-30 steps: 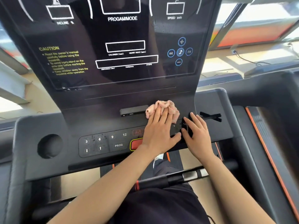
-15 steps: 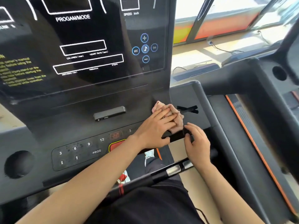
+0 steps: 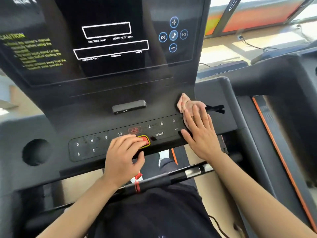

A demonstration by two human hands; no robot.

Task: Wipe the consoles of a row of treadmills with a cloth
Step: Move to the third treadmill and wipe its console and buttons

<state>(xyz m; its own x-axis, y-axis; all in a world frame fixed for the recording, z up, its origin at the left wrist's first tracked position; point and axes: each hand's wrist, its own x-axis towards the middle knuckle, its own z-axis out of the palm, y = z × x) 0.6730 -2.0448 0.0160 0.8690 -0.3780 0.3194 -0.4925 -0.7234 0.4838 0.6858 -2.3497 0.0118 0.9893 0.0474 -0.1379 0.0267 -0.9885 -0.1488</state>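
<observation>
The dark treadmill console (image 3: 103, 103) fills the view, its black display panel (image 3: 106, 48) above and a button strip (image 3: 89, 146) below. A crumpled pink cloth (image 3: 186, 103) lies on the console's right side, at the foot of the display. My right hand (image 3: 199, 134) lies flat on the cloth with its fingers spread and presses it down. My left hand (image 3: 123, 157) rests on the button strip with loosely curled fingers, holding nothing, its fingertips beside the red stop button (image 3: 145, 140).
A small black bar (image 3: 128, 105) sticks out above the buttons, and a black clip (image 3: 216, 108) sits just right of the cloth. A round cup hole (image 3: 36, 152) is at the left. The handlebar (image 3: 171, 179) crosses below my hands. Another treadmill's frame (image 3: 283, 79) stands to the right.
The cloth went from under my left hand to under my right hand. My left hand moved left onto the button strip. The view swung back left.
</observation>
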